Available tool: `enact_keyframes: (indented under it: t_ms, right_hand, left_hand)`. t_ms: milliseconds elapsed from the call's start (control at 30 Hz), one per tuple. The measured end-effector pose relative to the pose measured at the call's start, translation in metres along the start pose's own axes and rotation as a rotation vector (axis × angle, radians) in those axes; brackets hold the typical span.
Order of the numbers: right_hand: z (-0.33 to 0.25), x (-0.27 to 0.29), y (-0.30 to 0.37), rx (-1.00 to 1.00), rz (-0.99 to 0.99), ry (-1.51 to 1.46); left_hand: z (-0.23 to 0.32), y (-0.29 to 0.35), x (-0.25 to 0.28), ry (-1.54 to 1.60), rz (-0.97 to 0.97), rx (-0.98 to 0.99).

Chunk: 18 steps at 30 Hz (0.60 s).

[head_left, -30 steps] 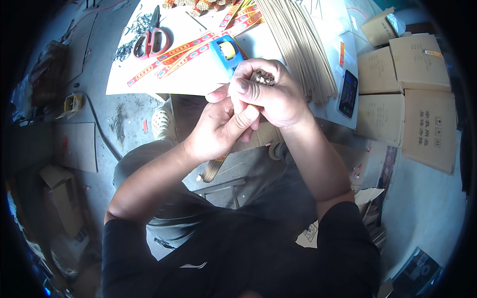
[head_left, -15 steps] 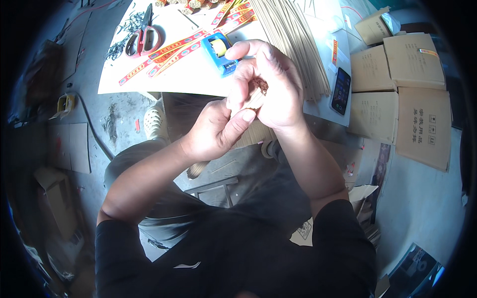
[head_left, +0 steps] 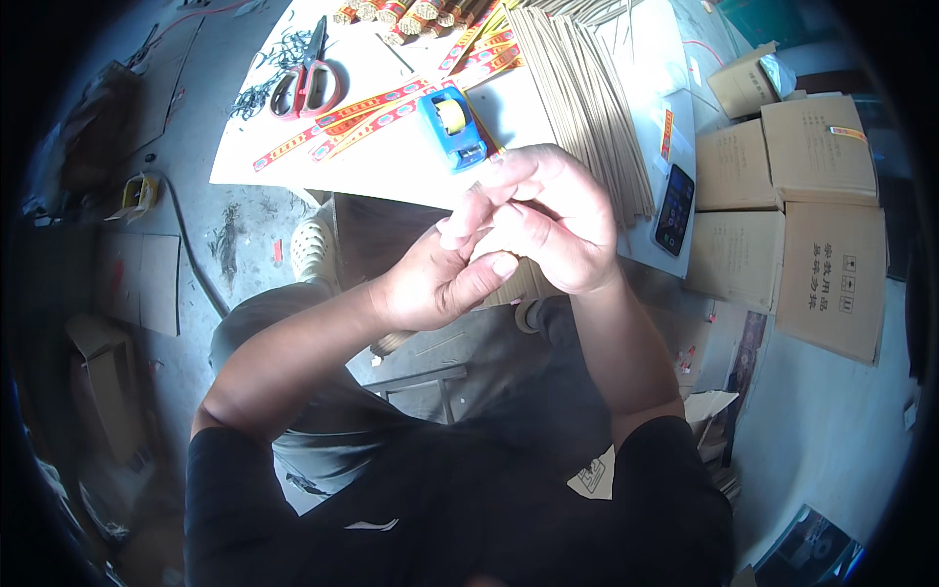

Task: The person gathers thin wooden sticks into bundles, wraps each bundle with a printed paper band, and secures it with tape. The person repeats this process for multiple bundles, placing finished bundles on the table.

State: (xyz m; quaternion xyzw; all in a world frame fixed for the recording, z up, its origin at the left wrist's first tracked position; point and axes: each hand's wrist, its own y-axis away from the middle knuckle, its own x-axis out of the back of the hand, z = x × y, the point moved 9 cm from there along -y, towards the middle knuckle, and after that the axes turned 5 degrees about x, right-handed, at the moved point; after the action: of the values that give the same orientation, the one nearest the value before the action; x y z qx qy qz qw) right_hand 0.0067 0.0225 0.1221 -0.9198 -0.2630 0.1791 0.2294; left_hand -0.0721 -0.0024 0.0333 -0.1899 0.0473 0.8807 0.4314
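My left hand (head_left: 425, 279) is curled with its thumb pressed against the fingers of my right hand (head_left: 562, 235). Both close around the upper end of a bundle of thin tan sticks, mostly hidden by the fingers. The bundle's lower end (head_left: 393, 342) shows below my left forearm. My right thumb and fingers bend over the top of the bundle. Just beyond the hands, a blue tape dispenser (head_left: 468, 144) with a yellowish roll stands on the white table (head_left: 367, 181). Red-and-yellow paper strips (head_left: 377, 106) lie left of it.
Red-handled scissors (head_left: 307, 90) lie at the table's left, by dark scraps (head_left: 256, 96). Long loose sticks (head_left: 587, 112) cover the right side, beside a phone (head_left: 675, 210). Wrapped stick bundles (head_left: 423, 14) sit at the back. Cardboard boxes (head_left: 820, 147) stand to the right.
The table and its things appear slightly lower and further right. My right fingers have folded down over the bundle's top, hiding the brown stick ends seen before.
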Motion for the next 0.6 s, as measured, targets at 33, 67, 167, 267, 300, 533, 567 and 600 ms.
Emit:
enact_keyframes:
  t_ms: [33, 67, 167, 267, 300, 533, 567, 600]
  right_hand:
    - [0.002, 0.000, 0.002, -0.004, 0.006, -0.008]
    - [0.001, -0.001, 0.002, -0.004, 0.007, -0.039]
    - [-0.002, 0.001, 0.001, 0.043, 0.062, -0.034]
    - [0.012, 0.016, 0.010, 0.042, 0.307, -0.186]
    - [0.014, 0.016, 0.010, 0.034, 0.335, -0.172]
    - [0.022, 0.015, 0.002, 0.008, 0.466, -0.060]
    - [0.022, 0.014, 0.002, 0.009, 0.463, -0.084]
    - [0.022, 0.013, 0.001, 0.010, 0.461, -0.107]
  left_hand:
    - [0.004, 0.000, -0.001, -0.043, 0.011, -0.032]
    - [0.007, 0.000, -0.001, -0.086, 0.025, -0.065]
    - [0.011, -0.002, -0.002, -0.266, 0.018, -0.088]
    - [0.018, -0.004, 0.001, -0.423, -0.009, -0.086]
    - [0.020, -0.004, 0.003, -0.463, 0.014, -0.130]
    - [0.029, 0.002, 0.011, -0.408, 0.056, -0.045]
    - [0.031, 0.003, 0.010, -0.367, 0.063, -0.014]
    - [0.029, 0.007, 0.010, -0.300, 0.044, 0.108]
